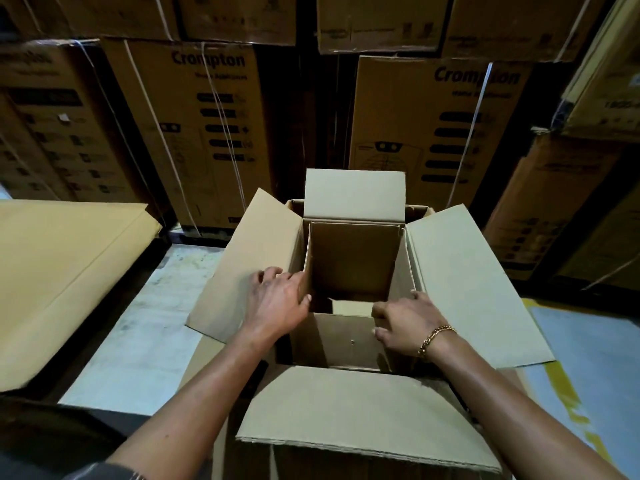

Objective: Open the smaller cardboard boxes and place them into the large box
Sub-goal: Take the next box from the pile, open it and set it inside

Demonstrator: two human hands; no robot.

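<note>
The large cardboard box [467, 289] stands in the middle with all of its flaps spread open. Inside it sits a smaller cardboard box [353, 265], opened up, its top flaps raised. My left hand [277, 303] grips the smaller box's left wall at its near corner, fingers over the edge. My right hand [405, 323], with a gold bracelet on the wrist, grips the near right corner of the smaller box, thumb on its front wall. The bottom of the smaller box lies in shadow.
A stack of flat cardboard sheets [62, 278] lies on the left. Tall printed cartons [194, 133] bound with straps form a wall behind and to the right [450, 133]. Pale floor [145, 341] shows left of the large box.
</note>
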